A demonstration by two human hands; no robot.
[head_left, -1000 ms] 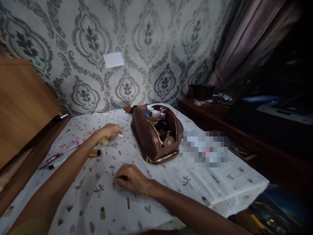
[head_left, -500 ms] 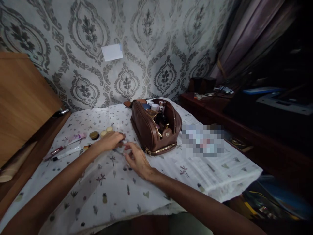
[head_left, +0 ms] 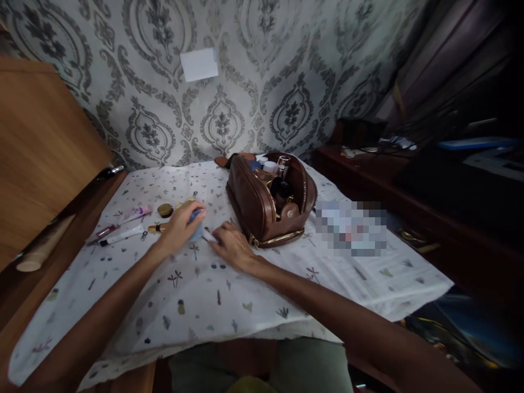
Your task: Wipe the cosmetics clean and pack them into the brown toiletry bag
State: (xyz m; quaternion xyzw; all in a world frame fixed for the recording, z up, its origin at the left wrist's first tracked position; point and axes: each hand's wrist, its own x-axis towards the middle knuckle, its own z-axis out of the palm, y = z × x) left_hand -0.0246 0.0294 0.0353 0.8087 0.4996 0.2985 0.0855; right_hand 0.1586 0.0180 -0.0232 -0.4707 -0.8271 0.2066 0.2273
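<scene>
Blue item sits in the curled fingers of the left hand above the cloth, I cannot tell whether the half-bent right hand grips anything, and the unzipped bag already holds containers, with tubes lying outside.

left hand holds blue item | right hand at white piece | brown bag open

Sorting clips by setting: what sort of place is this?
Likely a room in a home, perhaps a bedroom, though I can't be sure. Signs: ornate patterned wallpaper, a gathered curtain, and a printed cloth under an open brown bag.
</scene>
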